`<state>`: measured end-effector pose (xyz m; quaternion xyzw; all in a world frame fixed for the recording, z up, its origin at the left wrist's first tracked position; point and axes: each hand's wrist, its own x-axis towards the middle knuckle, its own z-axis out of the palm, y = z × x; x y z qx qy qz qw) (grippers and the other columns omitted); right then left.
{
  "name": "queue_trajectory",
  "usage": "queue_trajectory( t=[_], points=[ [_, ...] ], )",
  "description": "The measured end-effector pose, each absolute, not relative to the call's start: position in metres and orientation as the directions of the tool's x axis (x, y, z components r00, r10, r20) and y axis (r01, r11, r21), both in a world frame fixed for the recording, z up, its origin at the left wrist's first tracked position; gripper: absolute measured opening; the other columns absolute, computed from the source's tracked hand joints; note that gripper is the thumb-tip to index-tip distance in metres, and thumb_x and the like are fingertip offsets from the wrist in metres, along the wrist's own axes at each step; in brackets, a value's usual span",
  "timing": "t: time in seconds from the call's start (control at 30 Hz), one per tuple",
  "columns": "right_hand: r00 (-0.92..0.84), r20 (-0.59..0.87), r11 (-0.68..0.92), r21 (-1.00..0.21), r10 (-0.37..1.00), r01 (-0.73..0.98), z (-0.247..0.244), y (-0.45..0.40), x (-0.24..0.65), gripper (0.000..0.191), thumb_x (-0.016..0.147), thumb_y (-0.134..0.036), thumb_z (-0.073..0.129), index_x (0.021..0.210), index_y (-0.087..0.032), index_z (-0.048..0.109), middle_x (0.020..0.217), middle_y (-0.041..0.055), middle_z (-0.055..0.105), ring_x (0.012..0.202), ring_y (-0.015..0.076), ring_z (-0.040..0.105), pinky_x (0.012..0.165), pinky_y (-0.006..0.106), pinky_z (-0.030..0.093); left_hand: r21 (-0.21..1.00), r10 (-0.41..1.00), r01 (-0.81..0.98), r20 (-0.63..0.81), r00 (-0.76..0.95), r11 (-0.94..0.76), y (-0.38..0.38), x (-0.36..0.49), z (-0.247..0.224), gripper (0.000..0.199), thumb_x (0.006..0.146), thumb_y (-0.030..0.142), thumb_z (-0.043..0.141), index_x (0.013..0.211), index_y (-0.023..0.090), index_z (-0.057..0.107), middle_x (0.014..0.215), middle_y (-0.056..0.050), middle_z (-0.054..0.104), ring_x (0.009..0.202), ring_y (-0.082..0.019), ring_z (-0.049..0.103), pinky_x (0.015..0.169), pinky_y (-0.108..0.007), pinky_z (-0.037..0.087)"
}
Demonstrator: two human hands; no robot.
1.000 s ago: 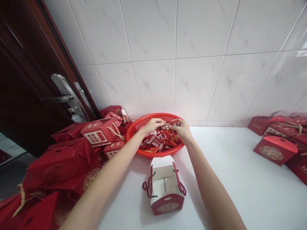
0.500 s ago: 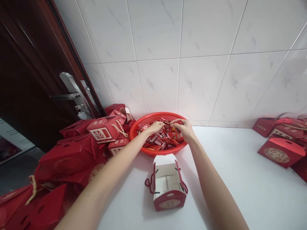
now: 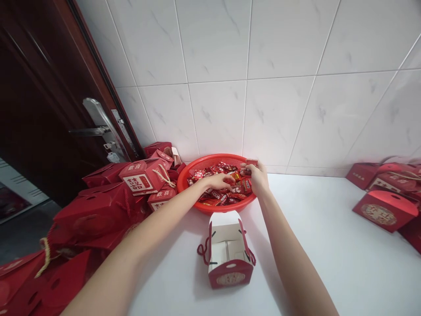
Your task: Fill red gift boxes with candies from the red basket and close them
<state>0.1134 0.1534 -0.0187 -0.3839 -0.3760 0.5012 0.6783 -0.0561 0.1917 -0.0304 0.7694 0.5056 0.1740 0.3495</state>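
A red oval plastic basket (image 3: 217,158) against the wall holds many red-wrapped candies (image 3: 215,195). My left hand (image 3: 221,181) reaches in at its middle, fingers apart and bent over the wrappers. At the basket's right rim my right hand (image 3: 258,174) is closed on a small red packet (image 3: 251,162), whose end shows above the fingers. In front of the basket stands an open red gift box (image 3: 231,278) with a white inside, its lid flaps up and dark red cord loops at both sides. No candy shows in it.
Piled red gift boxes (image 3: 95,210) fill the left side, some with rope handles. More red boxes (image 3: 384,210) stand at the right on the white table (image 3: 315,210). A tiled wall (image 3: 279,118) rises behind; a dark door (image 3: 42,87) is at the left.
My left hand has shifted right and slightly down over the candies. My right hand has moved a little to the right rim, and a red packet now shows in it.
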Motion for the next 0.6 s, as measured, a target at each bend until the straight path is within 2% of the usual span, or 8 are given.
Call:
queue_trajectory(
  t=[0.07,0.17,0.27,0.4,0.5,0.6],
  points=[
    [0.211,0.12,0.197,-0.897,0.97,-0.396,-0.018,0.153,0.113,0.017,0.062,-0.018,0.059,0.078,-0.022,0.059,0.074,-0.0002,0.071,0.067,0.015,0.062,0.062,0.027,0.053,0.691,0.896,0.677,-0.096,0.434,-0.254,0.191,-0.053,-0.029,0.008,0.067,0.031,0.073,0.068,0.022,0.074,0.07,0.001,0.071,0.068,-0.018,0.061,0.061,-0.024,0.041],
    [0.209,0.11,0.188,-0.896,0.972,-0.402,-0.017,0.152,0.113,0.017,0.064,-0.018,0.061,0.08,-0.021,0.06,0.075,0.0002,0.071,0.067,0.0147,0.063,0.062,0.027,0.053,0.644,0.917,0.725,-0.09,0.388,-0.244,0.192,-0.052,-0.029,0.037,0.072,0.038,0.071,0.044,0.02,0.054,0.045,0.003,0.047,0.05,-0.014,0.044,0.053,-0.027,0.031],
    [0.202,0.104,0.18,-0.897,0.974,-0.405,-0.016,0.152,0.113,0.016,0.064,-0.017,0.061,0.079,-0.021,0.061,0.073,-0.0001,0.071,0.066,0.0146,0.063,0.062,0.026,0.053,0.607,0.948,0.767,-0.07,0.311,-0.207,0.195,-0.055,-0.034,0.043,0.063,0.033,0.078,0.042,0.022,0.042,0.041,0.005,0.037,0.05,-0.014,0.041,0.054,-0.028,0.029],
    [0.195,0.106,0.178,-0.898,0.975,-0.403,-0.017,0.153,0.112,0.014,0.064,-0.017,0.06,0.077,-0.021,0.061,0.073,-0.0004,0.071,0.066,0.0151,0.063,0.06,0.027,0.053,0.615,0.961,0.772,-0.081,0.263,-0.159,0.2,-0.056,-0.038,0.03,0.05,0.024,0.081,0.056,0.023,0.052,0.05,0.005,0.051,0.059,-0.018,0.052,0.058,-0.027,0.036],
    [0.188,0.107,0.177,-0.898,0.976,-0.404,-0.018,0.154,0.112,0.015,0.063,-0.017,0.06,0.077,-0.021,0.061,0.073,-0.0003,0.071,0.064,0.015,0.063,0.059,0.027,0.052,0.654,0.945,0.741,-0.124,0.303,-0.152,0.202,-0.056,-0.04,0.026,0.047,0.019,0.079,0.067,0.023,0.063,0.061,0.003,0.064,0.066,-0.02,0.059,0.062,-0.027,0.041],
    [0.185,0.102,0.172,-0.896,0.977,-0.41,-0.018,0.155,0.113,0.015,0.063,-0.018,0.059,0.077,-0.022,0.061,0.073,0.0,0.071,0.065,0.0151,0.064,0.059,0.026,0.053,0.698,0.931,0.699,-0.134,0.341,-0.155,0.205,-0.058,-0.043,0.024,0.046,0.018,0.078,0.067,0.024,0.068,0.068,0.002,0.07,0.069,-0.02,0.063,0.063,-0.025,0.043]
  ],
)
